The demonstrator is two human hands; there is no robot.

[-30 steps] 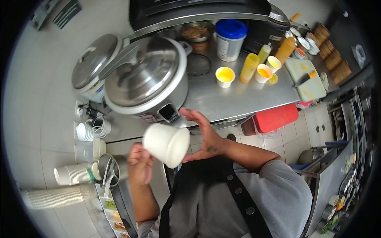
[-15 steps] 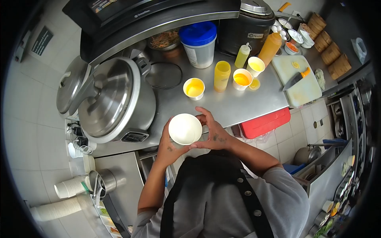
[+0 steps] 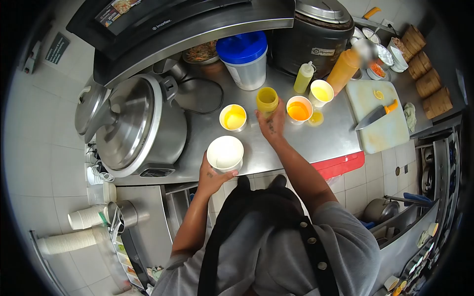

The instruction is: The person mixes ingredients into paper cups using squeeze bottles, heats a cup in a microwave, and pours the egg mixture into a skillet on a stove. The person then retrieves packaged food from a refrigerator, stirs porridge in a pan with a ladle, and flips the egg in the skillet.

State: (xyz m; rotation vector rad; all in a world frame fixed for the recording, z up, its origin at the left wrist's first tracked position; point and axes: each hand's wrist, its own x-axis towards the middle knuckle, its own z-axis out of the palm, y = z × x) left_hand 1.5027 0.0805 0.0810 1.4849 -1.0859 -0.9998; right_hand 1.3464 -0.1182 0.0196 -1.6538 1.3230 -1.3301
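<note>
The left hand (image 3: 213, 175) grips a light, squashy paper cup (image 3: 225, 153); hold its sides softly. The right hand (image 3: 271, 124) wraps the yellow squeeze bottle (image 3: 267, 100).

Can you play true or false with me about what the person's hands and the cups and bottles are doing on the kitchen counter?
1. The left hand holds a white cup. True.
2. The white cup is full of orange sauce. False: its inside looks white and empty.
3. The right hand grips the yellow bottle. True.
4. The knife is in the right hand. False: it lies on the cutting board.
5. The big tub has a red lid. False: its lid is blue.
</note>
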